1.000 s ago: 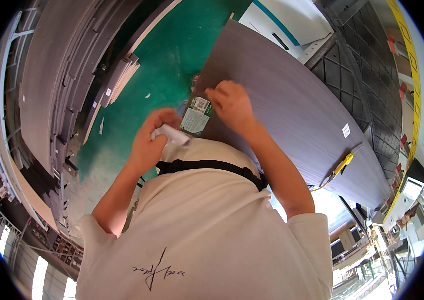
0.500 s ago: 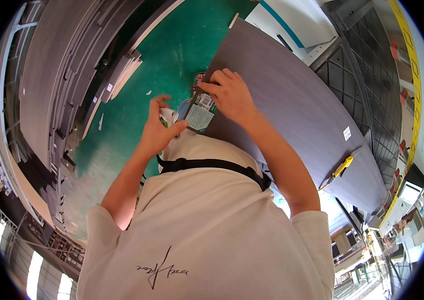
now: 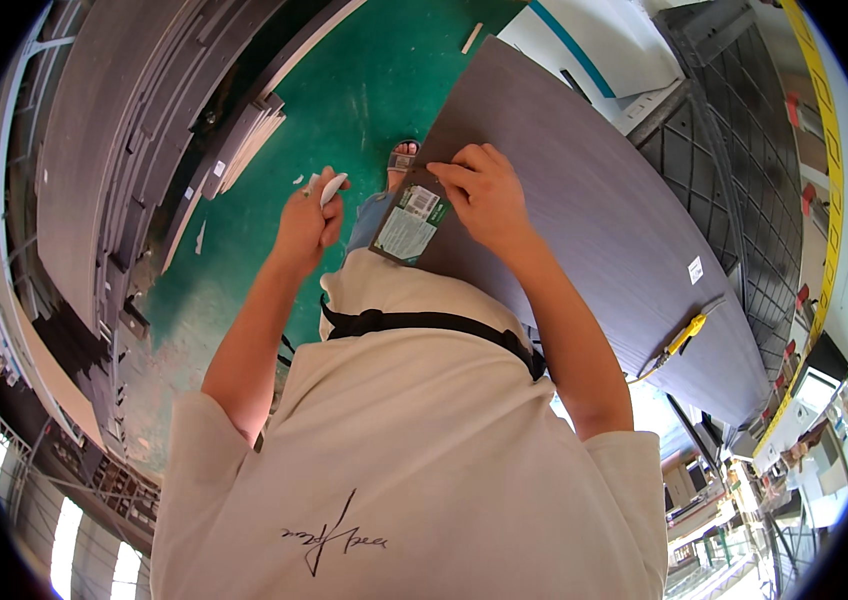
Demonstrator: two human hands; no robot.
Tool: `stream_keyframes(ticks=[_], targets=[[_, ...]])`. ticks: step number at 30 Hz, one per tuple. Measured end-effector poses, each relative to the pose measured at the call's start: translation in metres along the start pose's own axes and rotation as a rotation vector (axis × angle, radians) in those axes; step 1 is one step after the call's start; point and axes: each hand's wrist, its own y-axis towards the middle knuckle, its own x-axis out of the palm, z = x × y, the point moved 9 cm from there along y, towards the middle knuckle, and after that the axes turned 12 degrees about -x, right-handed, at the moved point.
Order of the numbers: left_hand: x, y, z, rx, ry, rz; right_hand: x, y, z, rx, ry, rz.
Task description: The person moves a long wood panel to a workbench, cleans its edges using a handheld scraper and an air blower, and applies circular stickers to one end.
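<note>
A large dark grey-brown panel (image 3: 584, 180) lies in front of me and to my right. Near its left edge is a green-and-white printed label (image 3: 410, 228). My right hand (image 3: 487, 200) is over the panel just beyond the label, its thumb and forefinger pinched at the panel's edge; whatever may be between the fingertips is too small to make out. Off the panel to the left, above the green floor, my left hand (image 3: 310, 225) is closed around a crumpled piece of white paper (image 3: 333, 188).
On the panel's right part lie a yellow-handled air blow gun (image 3: 685, 333) and a small white sticker (image 3: 695, 270). Stacked dark boards (image 3: 134, 150) stand at the left. Paper scraps (image 3: 200, 238) lie on the green floor (image 3: 344, 100). Black ribbed equipment (image 3: 699, 150) is beyond the panel.
My left hand has moved up and away from the label, with its fingers now closed on the white paper. My right hand has shifted slightly right, and the label shows more fully.
</note>
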Motion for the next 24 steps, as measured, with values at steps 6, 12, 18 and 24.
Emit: stream_keyframes(ticks=[6, 12, 18, 24], targets=[[0.009, 0.008, 0.019, 0.000, -0.196, 0.046, -0.007, -0.009, 0.002, 0.032, 0.017, 0.023], [0.026, 0.005, 0.034, -0.028, 0.008, -0.014, -0.013, -0.005, 0.004, 0.070, 0.035, 0.080], [0.053, 0.003, 0.037, -0.013, 0.056, -0.394, -0.014, -0.004, 0.004, 0.066, 0.052, 0.099], [0.065, 0.003, 0.052, 0.047, -0.172, -0.243, -0.015, -0.007, 0.007, 0.087, 0.047, 0.131]])
